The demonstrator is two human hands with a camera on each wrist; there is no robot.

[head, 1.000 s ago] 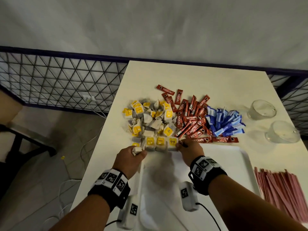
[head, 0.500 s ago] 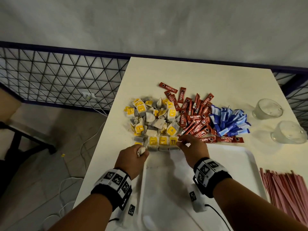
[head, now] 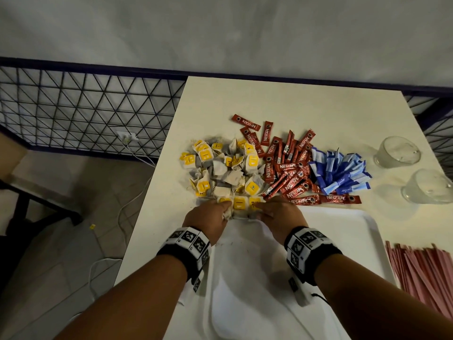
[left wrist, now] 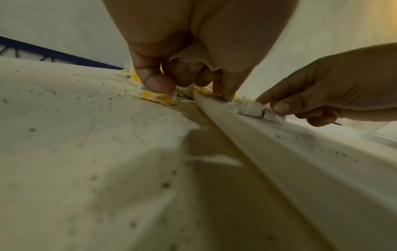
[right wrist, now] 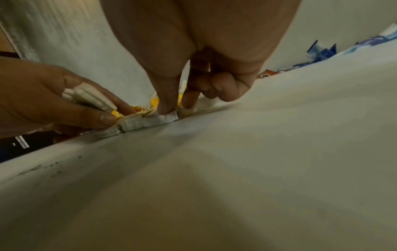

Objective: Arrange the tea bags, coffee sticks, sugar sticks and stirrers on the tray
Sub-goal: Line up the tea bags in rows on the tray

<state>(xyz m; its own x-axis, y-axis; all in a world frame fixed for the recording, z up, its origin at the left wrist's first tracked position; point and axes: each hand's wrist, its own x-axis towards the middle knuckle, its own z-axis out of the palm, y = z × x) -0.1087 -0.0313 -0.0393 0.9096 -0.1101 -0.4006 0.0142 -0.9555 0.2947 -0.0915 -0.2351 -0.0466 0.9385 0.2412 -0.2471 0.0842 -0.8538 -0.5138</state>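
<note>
Three tea bags [head: 239, 204] at tray [head: 355, 231] far rim are pinched by left hand [head: 208, 220] & right hand [head: 279, 214]; light, soft, tearable, prob. best gripped at paper edges w/ fingertips.

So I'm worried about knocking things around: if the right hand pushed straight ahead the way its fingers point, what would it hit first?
Likely the tea bag pile. The right hand already touches the row of tea bags at the tray edge; depth is hard to judge.

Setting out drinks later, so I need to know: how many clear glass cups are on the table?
2. One glass cup sits at the table's far right, beyond the blue sugar sticks; the other glass cup stands just nearer, by the right edge. None seems hidden.
</note>
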